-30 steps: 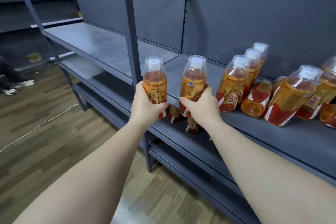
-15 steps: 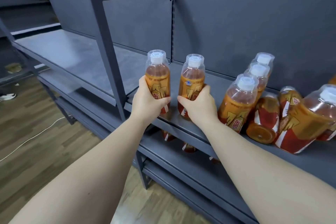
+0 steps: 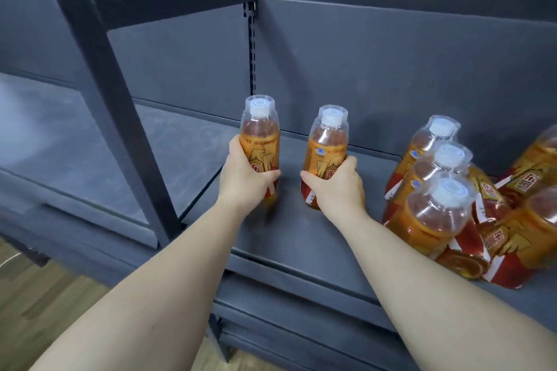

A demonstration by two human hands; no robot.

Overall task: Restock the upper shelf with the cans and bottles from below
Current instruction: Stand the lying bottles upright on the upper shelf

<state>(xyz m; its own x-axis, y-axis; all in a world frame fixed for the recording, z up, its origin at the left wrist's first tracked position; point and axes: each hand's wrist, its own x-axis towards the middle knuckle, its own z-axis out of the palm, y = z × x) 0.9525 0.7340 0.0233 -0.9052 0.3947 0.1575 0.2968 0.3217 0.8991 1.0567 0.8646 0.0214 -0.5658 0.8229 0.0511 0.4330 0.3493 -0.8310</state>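
My left hand point(image 3: 245, 179) grips an orange drink bottle point(image 3: 259, 132) with a clear cap cover, upright on the grey upper shelf point(image 3: 295, 229). My right hand point(image 3: 337, 187) grips a second bottle of the same kind point(image 3: 327, 144), also upright, a hand's width to the right of the first. Both bottle bases touch or sit just above the shelf surface. To the right stands a row of three upright bottles point(image 3: 434, 214), with several more lying on their sides point(image 3: 518, 238) behind and beside them.
A dark metal upright post point(image 3: 120, 105) slants down at the shelf's left end, beside another grey shelf bay point(image 3: 60, 141). The grey back panel point(image 3: 391, 75) closes the rear. Lower shelf edges point(image 3: 286, 325) and wooden floor point(image 3: 45, 304) lie below.
Both hands carried their bottles up from the shelf's front edge and farther onto the upper shelf. The view shifted closer and to the right.
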